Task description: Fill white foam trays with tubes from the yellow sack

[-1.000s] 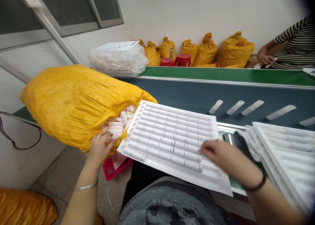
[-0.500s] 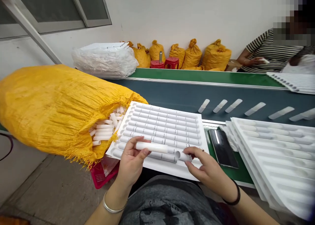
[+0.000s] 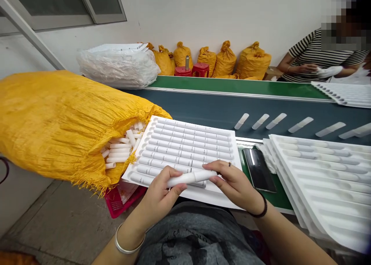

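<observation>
In front of me my left hand [image 3: 164, 193] grips a plain white plastic tube [image 3: 182, 179] between thumb and fingers. My right hand [image 3: 236, 186] pinches a shorter white tube [image 3: 205, 175], and the two tubes meet end to end in one line. How deep one sits in the other I cannot tell. Both hands are just above the near edge of a white tray [image 3: 220, 197], where rows of white tubes with small dark print [image 3: 185, 147] lie in grooves. To the left, an open yellow sack [image 3: 66, 114] shows loose white tubes [image 3: 118, 155] in its mouth.
A phone [image 3: 259, 168] lies right of the tray, beside stacked white trays [image 3: 327, 207] partly filled with tubes. Several joined tubes rest on the dark belt [image 3: 208, 106]. Across it sits a person in a striped shirt [image 3: 307, 52]. A red basket [image 3: 116, 203] stands below the sack.
The two tubes were apart, with the right one's open end facing the left one. Now my hands are closer and the tubes are joined. The person opposite has moved their hands together.
</observation>
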Demonstrator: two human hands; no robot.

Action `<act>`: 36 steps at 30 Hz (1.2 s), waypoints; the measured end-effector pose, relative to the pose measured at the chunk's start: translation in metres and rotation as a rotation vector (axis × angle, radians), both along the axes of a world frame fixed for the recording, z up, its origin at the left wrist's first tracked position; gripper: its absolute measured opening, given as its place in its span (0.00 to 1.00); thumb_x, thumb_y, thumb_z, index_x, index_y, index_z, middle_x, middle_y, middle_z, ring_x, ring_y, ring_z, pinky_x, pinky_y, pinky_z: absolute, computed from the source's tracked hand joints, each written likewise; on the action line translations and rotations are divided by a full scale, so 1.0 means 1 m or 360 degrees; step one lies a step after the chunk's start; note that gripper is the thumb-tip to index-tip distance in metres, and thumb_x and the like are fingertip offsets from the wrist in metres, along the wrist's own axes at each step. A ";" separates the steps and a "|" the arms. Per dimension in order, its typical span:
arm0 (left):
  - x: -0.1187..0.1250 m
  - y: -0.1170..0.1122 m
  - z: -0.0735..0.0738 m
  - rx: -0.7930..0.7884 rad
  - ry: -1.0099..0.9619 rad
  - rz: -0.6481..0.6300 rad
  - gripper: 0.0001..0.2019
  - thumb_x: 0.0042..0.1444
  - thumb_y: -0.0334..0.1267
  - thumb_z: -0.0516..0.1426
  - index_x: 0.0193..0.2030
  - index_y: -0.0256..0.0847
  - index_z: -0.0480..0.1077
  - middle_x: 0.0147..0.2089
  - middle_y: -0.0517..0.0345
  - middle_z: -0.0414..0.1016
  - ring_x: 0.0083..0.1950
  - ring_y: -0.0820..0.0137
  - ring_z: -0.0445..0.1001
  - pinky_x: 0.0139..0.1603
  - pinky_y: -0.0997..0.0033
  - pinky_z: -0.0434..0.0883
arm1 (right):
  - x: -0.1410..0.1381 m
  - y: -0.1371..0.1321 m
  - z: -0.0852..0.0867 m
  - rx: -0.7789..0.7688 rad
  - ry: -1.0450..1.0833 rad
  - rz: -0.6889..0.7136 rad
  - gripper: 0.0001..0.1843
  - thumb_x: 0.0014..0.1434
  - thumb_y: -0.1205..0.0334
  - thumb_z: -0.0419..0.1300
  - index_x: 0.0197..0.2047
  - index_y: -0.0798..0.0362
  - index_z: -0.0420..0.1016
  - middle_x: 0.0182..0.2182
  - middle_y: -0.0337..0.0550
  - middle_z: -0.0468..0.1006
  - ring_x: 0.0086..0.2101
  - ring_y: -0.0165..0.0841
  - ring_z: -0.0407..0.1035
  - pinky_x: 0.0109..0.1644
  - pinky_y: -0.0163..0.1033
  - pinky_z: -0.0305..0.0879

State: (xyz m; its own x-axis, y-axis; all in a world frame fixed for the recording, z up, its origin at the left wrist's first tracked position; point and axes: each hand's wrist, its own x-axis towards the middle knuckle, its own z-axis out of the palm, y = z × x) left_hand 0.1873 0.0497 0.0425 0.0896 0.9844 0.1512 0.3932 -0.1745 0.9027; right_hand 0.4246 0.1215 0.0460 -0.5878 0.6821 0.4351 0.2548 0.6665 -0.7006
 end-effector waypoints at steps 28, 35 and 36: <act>-0.094 0.019 -0.018 0.0164 0.1176 0.0375 0.28 0.60 0.47 0.52 0.63 0.35 0.54 0.60 0.35 0.64 0.60 0.50 0.65 0.57 0.49 0.66 | -0.011 0.104 -0.004 0.0246 -0.0629 -0.0649 0.14 0.60 0.59 0.58 0.46 0.57 0.75 0.36 0.51 0.75 0.38 0.39 0.69 0.44 0.43 0.67; -0.216 0.015 -0.041 -0.0619 0.1997 0.0914 0.17 0.57 0.40 0.48 0.45 0.35 0.74 0.46 0.36 0.71 0.49 0.38 0.68 0.43 0.38 0.66 | 0.037 0.232 -0.025 -0.0553 -0.1072 -0.1398 0.13 0.51 0.63 0.64 0.39 0.63 0.77 0.35 0.55 0.78 0.37 0.42 0.73 0.40 0.40 0.66; -0.220 0.014 -0.043 -0.0622 0.2027 0.0910 0.17 0.57 0.40 0.49 0.45 0.35 0.74 0.45 0.36 0.71 0.48 0.38 0.69 0.42 0.39 0.66 | 0.040 0.236 -0.027 -0.0603 -0.1105 -0.1395 0.13 0.49 0.63 0.65 0.37 0.62 0.77 0.34 0.54 0.78 0.36 0.42 0.73 0.39 0.39 0.66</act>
State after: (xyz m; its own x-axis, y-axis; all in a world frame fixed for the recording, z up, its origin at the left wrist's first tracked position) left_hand -0.0323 0.0638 -0.0007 -0.4560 0.8899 -0.0110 0.8801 0.4491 -0.1539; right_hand 0.4647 0.3571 0.0194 0.1147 0.9872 -0.1104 0.9264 -0.1464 -0.3470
